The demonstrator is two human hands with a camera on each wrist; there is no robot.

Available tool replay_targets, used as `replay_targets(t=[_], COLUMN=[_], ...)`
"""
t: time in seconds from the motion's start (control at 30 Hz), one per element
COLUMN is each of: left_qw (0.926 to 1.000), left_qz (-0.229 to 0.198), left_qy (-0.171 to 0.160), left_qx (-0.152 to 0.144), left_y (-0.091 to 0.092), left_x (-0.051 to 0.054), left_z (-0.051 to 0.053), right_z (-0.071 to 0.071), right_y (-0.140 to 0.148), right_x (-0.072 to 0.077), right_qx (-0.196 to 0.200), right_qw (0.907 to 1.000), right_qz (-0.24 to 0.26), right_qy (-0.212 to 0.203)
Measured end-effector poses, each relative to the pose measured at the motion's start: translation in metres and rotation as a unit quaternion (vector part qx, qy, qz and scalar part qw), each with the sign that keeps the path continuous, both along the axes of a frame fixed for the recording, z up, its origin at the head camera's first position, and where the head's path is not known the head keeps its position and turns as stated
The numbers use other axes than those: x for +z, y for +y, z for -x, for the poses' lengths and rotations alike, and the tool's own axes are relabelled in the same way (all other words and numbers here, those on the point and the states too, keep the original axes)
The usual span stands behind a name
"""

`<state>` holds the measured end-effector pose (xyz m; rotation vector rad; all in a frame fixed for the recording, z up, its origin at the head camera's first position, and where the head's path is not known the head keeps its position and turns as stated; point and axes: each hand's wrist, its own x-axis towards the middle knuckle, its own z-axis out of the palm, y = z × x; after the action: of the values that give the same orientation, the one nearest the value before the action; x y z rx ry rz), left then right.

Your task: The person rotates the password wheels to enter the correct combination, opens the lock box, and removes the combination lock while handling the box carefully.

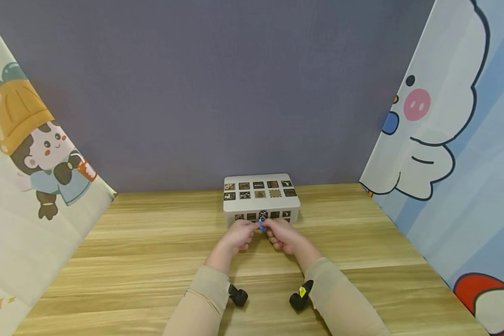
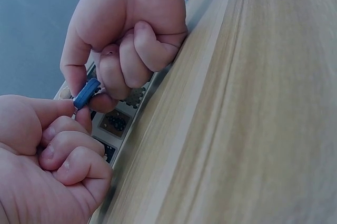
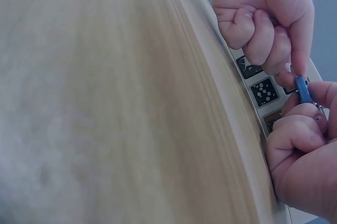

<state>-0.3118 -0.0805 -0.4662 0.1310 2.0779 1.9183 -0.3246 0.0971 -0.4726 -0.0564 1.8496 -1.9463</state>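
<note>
- Blue piece first, head view: it's right at the front of the white patterned box, just below the metal clasp. Looks like a little padlock to me, but it's too small to swear to.
- Same view: left hand and right hand come in from either side in front of the box, fingertips meeting at the blue piece. The lid's down, and the box sits toward the back of the wooden table.
- My read on the step: working that fastening at the box front, not done yet. I'd say the next move calls for one hand keeping it steady while the other does the fine turning or pulling.
- Left wrist view: right thumb and index have a tight pinch on the blue piece, basically no gap beyond its thickness, other fingers folded into the palm. Box prints show behind.
- Right wrist view: left thumb tip presses the blue piece's edge with the index tucked close, remaining fingers curled in. Something metallic pokes out by the right thumb, box side, but can't tell what it is.
</note>
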Motion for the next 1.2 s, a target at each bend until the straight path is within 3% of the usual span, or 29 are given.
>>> replay_targets(t=[0.77, 1.2], left_qw=[1.0000, 0.9999], left_qz=[0.000, 0.005], left_qy=[0.001, 0.007], left_qx=[-0.003, -0.004], left_y=[-0.001, -0.001], left_x=[0.000, 0.002], left_z=[0.001, -0.002], right_z=[0.001, 0.003], right_y=[0.006, 0.019], right_x=[0.000, 0.001], right_qx=[0.011, 0.010], right_qw=[0.9999, 0.9989], right_qz=[0.009, 0.033], right_qy=[0.002, -0.031])
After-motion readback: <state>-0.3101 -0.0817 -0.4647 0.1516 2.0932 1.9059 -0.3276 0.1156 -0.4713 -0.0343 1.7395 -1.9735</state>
